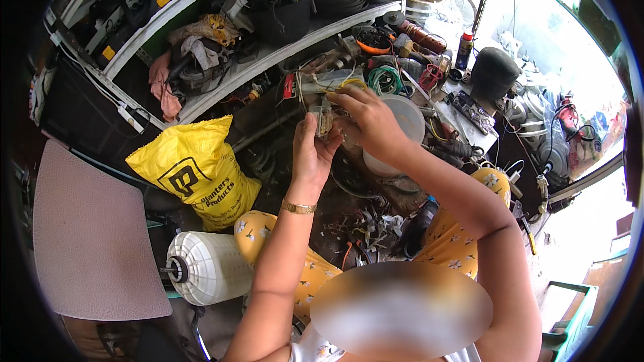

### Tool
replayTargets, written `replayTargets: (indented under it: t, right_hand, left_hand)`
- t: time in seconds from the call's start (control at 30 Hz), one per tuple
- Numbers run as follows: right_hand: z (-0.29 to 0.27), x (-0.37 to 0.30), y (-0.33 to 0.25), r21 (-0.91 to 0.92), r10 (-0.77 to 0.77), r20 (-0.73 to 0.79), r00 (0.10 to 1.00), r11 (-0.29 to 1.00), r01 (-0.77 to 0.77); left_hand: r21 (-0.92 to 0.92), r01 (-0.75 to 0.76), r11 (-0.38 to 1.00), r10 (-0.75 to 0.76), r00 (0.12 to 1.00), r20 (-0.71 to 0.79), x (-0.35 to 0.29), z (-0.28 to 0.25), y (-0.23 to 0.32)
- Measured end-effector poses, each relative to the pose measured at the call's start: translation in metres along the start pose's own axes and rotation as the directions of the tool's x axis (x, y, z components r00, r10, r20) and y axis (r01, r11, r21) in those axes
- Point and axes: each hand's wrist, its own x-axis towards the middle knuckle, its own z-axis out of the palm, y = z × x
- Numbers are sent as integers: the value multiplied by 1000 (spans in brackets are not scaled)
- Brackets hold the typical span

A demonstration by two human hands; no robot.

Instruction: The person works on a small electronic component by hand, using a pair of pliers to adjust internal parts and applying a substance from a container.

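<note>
My left hand (312,151), with a gold-coloured watch or bracelet on its wrist, is raised in the middle. Its thumb and fingers are closed around a small boxy part (323,121) that looks pale and partly metallic; its exact kind is too small to tell. My right hand (373,121) reaches over from the right with curled fingers at the top and side of the same part. What sits between those right fingertips is hidden. Just behind the hands lies a bundle of yellow wire (351,84). A round white tub (406,121) stands behind my right wrist.
A yellow printed sack (201,174) and a white plastic container (209,267) are at the left. Shelves (288,50) with cloths and parts run along the back. Green wire coils (385,80), a spray can (464,50) and tools crowd the right. Wire scraps (376,228) litter the floor.
</note>
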Motion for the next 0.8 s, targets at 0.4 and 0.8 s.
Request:
replayTargets:
  t: [0.4, 0.8]
  right_hand:
    - [-8, 3, 15, -133, -73, 220, 973, 986, 104]
    - [-64, -3, 65, -316, 92, 372, 924, 948, 33]
  left_hand:
    - [103, -31, 994, 40, 996, -79, 2, -18, 11]
    - [243, -177, 954, 201, 976, -79, 9, -7, -3]
